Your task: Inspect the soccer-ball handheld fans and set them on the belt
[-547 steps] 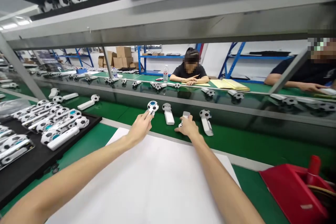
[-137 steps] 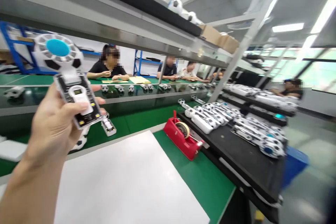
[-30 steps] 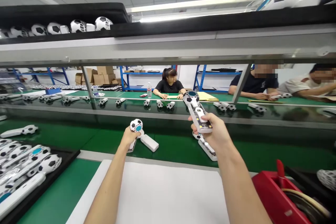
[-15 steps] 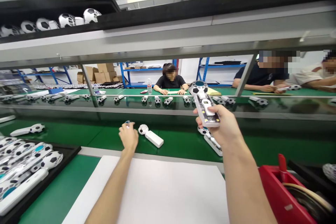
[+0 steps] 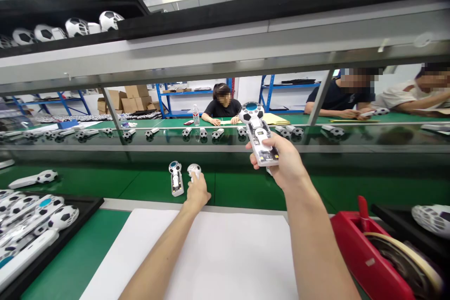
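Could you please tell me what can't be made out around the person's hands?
Head view:
Handle of the white fan: covered by the left hand.
Display on the clear-handled fan in the right hand: too small to read.
Item behind the right hand: only a sliver shows.
Red tape dispenser: cut off by the bottom edge.

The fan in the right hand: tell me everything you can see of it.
The handheld fan stands head-up, leaning slightly, gripped by its handle in the right hand, the only thing touching it. Its round head has black and white soccer-ball panels around a blue centre. The long handle looks like clear plastic over a white inner part, with a small screen. It is raised above the green bench.
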A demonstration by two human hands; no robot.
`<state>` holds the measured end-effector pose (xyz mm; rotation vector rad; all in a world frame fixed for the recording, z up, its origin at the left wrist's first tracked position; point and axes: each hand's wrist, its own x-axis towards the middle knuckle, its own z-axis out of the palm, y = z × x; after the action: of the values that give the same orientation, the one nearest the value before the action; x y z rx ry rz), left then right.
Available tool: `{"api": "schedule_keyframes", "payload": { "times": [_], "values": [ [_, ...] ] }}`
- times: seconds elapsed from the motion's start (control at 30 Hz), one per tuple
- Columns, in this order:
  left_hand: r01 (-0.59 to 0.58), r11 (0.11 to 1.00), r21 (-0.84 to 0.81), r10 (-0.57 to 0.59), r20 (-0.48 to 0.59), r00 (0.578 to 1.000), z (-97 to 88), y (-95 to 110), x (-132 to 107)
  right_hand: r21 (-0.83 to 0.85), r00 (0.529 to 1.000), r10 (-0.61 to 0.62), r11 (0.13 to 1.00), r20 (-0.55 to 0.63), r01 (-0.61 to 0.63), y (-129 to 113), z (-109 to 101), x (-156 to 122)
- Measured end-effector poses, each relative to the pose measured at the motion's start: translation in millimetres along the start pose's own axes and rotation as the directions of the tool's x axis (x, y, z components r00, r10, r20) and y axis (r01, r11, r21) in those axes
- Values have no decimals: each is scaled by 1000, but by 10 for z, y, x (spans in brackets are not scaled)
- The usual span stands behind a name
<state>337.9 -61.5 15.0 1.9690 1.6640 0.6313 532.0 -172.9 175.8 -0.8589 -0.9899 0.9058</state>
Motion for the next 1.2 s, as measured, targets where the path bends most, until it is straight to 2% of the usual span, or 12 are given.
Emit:
{"api": "schedule_keyframes", "payload": {
  "times": [0.17,0.27,0.33,0.4,0.43,0.53,0.67,0.73,0.8,0.9,1.03,1.2],
  "values": [
    [78,916,-393,-4,185,983,-207,-5,56,-9,1000,9,1000,22,-9,10,86,-19],
    [119,759,-640,103,300,948,-451,139,38,-6,996,-16,1000,86,16,13,147,-52],
    [102,643,-759,202,296,934,-644,298,-31,-8,991,-33,999,128,35,7,180,-82],
    [99,439,-893,297,249,922,-844,457,-143,-6,986,-42,999,162,43,-9,207,-114],
    [121,293,-948,340,222,914,-940,523,-209,6,982,-42,999,185,41,-20,219,-130],
    [222,-92,-971,425,163,890,-1188,640,-408,123,961,-22,992,274,-12,-52,258,-166],
    [253,-289,-923,467,95,879,-1376,667,-593,336,956,60,928,288,-160,-58,310,-177],
    [196,-311,-930,461,32,887,-1412,669,-646,397,959,114,893,261,-214,-39,332,-171],
    [109,-270,-957,445,-24,895,-1427,677,-685,393,963,109,897,248,-203,-12,356,-167],
    [-53,-124,-991,453,-104,885,-1440,705,-747,232,964,29,968,263,-93,23,402,-186],
    [-309,66,-949,496,-237,835,-1478,748,-868,13,954,-25,1000,299,22,26,465,-276],
    [-379,125,-917,522,-264,811,-1529,797,-1004,-32,942,-106,992,319,123,23,503,-367]
  ]
}}
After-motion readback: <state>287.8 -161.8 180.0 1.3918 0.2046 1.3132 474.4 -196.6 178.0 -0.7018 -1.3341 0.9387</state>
